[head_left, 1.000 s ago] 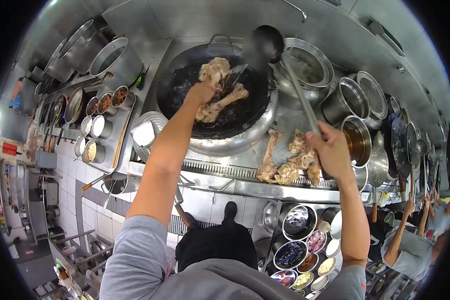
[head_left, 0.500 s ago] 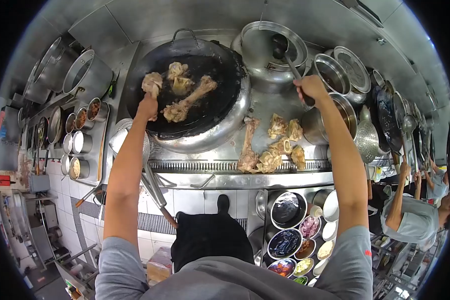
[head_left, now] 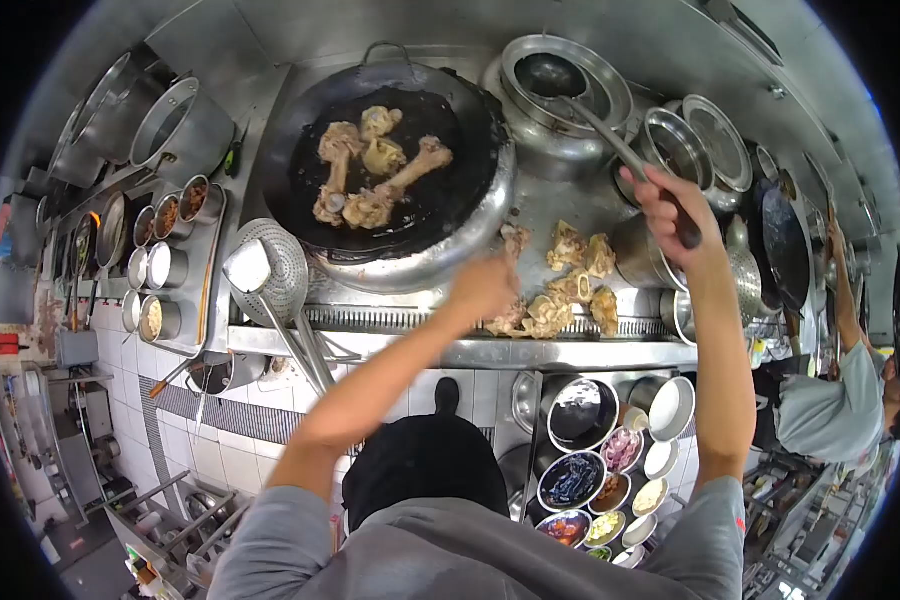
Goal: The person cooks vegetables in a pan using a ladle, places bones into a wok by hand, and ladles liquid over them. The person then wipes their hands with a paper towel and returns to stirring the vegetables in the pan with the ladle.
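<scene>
My left hand, slightly blurred, closes round a long meaty bone at the steel counter's front. My right hand grips the handle of a black ladle, whose bowl rests over a lidded pot. Several bone pieces lie in the black wok, among them two long ones, one upright in view and one slanting. Right of my left hand, more bone chunks sit on the counter.
A strainer and a white-filled ladle lean left of the wok. Beyond them a tray holds small ingredient pots. Bowls of ingredients stand at lower right. Another person is at the far right.
My left hand has left the wok, where the bone it held now lies, and has moved right to a bone on the counter. The ladle in my right hand has shifted slightly.
</scene>
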`<state>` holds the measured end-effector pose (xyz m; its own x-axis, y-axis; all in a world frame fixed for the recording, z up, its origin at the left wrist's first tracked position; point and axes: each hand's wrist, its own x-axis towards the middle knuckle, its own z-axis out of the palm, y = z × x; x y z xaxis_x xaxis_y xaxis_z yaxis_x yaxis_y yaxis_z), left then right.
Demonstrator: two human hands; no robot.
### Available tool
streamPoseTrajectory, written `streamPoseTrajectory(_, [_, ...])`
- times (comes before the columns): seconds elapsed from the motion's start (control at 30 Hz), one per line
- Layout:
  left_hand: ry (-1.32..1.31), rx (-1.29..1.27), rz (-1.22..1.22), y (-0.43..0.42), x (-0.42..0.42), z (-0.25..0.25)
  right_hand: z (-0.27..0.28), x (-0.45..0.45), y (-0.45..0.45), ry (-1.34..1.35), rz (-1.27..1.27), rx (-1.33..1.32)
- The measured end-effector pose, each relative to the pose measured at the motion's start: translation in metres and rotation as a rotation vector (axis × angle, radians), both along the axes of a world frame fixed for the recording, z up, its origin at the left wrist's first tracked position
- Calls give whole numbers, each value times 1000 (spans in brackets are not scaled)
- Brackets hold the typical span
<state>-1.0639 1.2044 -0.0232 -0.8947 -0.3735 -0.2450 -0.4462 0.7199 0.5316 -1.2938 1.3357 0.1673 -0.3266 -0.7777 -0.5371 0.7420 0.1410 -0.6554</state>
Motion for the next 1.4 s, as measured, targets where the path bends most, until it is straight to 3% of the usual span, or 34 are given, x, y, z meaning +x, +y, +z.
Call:
streamPoseTrajectory(0.17, [-159,116,417,71,-10,-81,19,41,10,-29,90,2])
streamPoseTrajectory(0.3, [-165,79,562,77,-30,-111,16,75,9,-22,142,53])
streamPoseTrajectory(0.4, [-305,179,508,58,-39,-103,3,93,5,7,258,69])
streamPoseTrajectory(0.47, [-284,150,535,59,-44,-127,7,112,-6,89,290,152])
streamPoseTrajectory(0.53, [-263,125,563,58,-40,-118,7,121,-14,130,319,193])
streamPoseTrajectory(0.63, [-226,238,400,52,-30,-113,4,126,-23,236,347,210])
streamPoseTrajectory(0.93, [-383,37,134,50,-45,-110,47,114,-47,388,332,167])
streamPoseTrajectory(1.07, [-322,251,73,41,-40,-109,55,103,-46,408,301,189])
streamPoseTrajectory(1.17, [-151,329,27,25,-34,-77,58,86,-39,353,275,157])
streamPoseTrajectory(1.3, [148,764,328,-9,-33,-14,67,75,-35,226,268,138])
streamPoseTrajectory(1.37, [277,805,360,-41,-22,52,75,75,-34,229,274,126])
streamPoseTrajectory(1.4, [291,888,386,-64,-22,59,78,76,-35,232,277,121])
